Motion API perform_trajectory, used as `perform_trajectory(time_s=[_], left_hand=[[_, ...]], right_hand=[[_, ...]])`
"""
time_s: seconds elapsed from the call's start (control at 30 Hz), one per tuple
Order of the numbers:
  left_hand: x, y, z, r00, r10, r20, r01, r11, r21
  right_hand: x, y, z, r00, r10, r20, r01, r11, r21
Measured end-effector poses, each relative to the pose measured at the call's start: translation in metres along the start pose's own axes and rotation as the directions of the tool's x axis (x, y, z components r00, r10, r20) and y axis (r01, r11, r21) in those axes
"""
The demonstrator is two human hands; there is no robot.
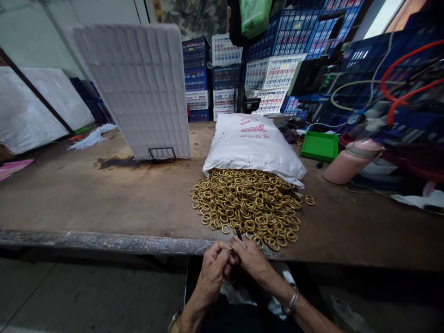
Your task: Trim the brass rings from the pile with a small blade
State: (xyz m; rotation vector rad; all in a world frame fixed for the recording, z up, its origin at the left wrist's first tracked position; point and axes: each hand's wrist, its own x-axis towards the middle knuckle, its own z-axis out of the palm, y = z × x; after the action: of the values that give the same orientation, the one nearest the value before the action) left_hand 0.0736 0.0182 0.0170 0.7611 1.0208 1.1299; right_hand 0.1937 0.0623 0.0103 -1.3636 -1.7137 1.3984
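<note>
Gold-coloured rings (249, 210) lie in a broad loose heap on the brown table (145, 208), spreading to its near edge, with one stray ring (309, 200) to the right of the heap. Both hands meet at the near edge: the left hand (213, 266) has thumb and fingers closed in a pinch on what appears to be a single ring (230, 249), only a gold sliver of it showing; the right hand (255, 261) grips a slim dark tool (238, 233) whose end projects above the thumb. The step in hand is judged to be close work on one ring at a time; its exact nature cannot be told. In this inspector's judgement, the next move calls for a firm left pinch and controlled pressure from the right, fingertips kept off any sharp edge. Containers: the white printed sack (255, 143) lies bulging directly behind the heap, its near edge against the rings, contents hidden; the shallow green tray (319, 147) sits to the far right; at the far side, slatted white crates (227, 49) and blue crates (196, 79) stand stacked, their contents not identifiable
</note>
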Motion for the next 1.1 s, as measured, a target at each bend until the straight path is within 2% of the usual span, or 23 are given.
perform_trajectory(time_s=[0.33, 0.43, 0.53, 0.67, 0.83, 1.1], left_hand=[[-0.003, 0.001, 0.001, 0.997, -0.016, 0.076, 0.029, 0.984, -0.173], [-0.003, 0.001, 0.003, 0.999, -0.010, 0.039, 0.018, 0.979, -0.202], [-0.002, 0.000, 0.003, 1.000, -0.011, -0.020, 0.007, 0.982, -0.191], [-0.003, -0.001, 0.004, 0.998, 0.002, -0.056, -0.010, 0.990, -0.140], [-0.005, 0.002, 0.006, 0.997, 0.064, -0.053, -0.068, 0.994, -0.080], [-0.013, 0.005, 0.007, 0.994, 0.096, -0.059, -0.097, 0.995, -0.001]], right_hand=[[-0.001, 0.002, -0.001, 0.999, 0.021, -0.046, -0.018, 0.998, 0.058], [-0.003, -0.001, -0.004, 0.995, -0.007, -0.101, 0.006, 1.000, -0.007], [-0.006, -0.003, -0.005, 0.986, -0.110, -0.125, 0.091, 0.985, -0.144], [-0.010, -0.003, -0.004, 0.981, -0.194, -0.017, 0.182, 0.943, -0.277], [-0.013, -0.002, -0.004, 0.978, -0.205, 0.038, 0.202, 0.883, -0.424], [-0.010, -0.002, -0.011, 0.972, -0.192, 0.132, 0.233, 0.807, -0.543]])
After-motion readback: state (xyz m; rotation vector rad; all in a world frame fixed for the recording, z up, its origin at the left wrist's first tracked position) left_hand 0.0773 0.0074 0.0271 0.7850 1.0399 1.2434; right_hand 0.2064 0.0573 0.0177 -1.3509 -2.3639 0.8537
